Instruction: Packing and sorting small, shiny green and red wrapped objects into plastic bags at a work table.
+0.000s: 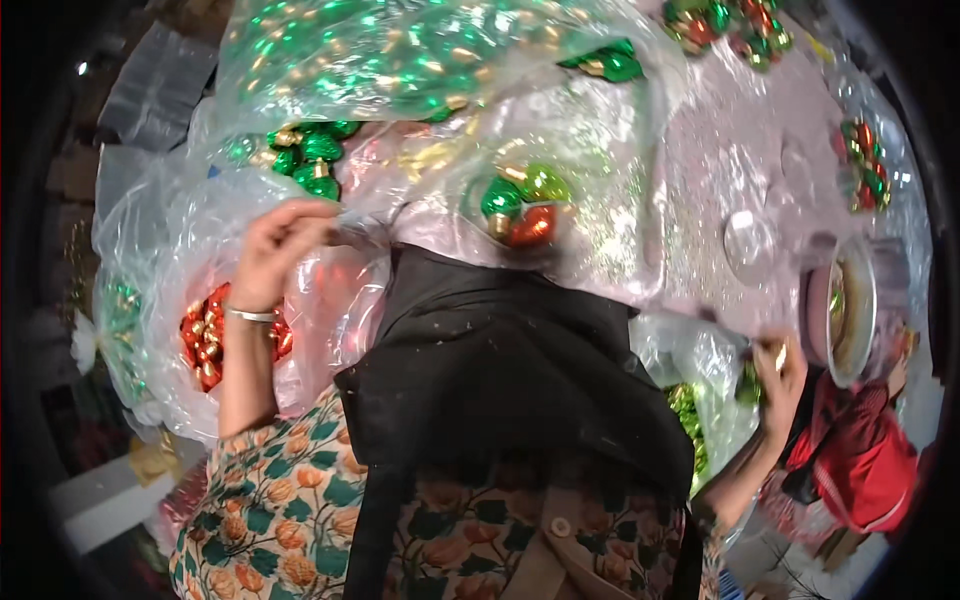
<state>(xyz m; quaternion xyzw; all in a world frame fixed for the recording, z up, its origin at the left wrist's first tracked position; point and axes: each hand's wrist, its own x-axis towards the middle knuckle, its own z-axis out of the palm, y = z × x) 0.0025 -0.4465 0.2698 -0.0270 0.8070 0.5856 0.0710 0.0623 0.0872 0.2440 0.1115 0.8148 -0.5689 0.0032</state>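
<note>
From afar, I am watching right hand (778, 382) pinching green bauble (750, 386) off near edge of surface (700, 205), seemingly fetching; left hand (280, 245) hovering half-curled, hold unclear. Three-bauble cluster (527, 217) lying by near edge, probably calling for bauble.

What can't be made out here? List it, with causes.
All in the head view:
Green item in the right hand: exact shape; blurred, partly covered by the hand.
Bagged red ornaments: number; partly behind the left forearm.
Bagged green ornaments: number; glare on plastic, cut off by the upper edge.
Upper-right ornament cluster: cut off by that edge.
</note>
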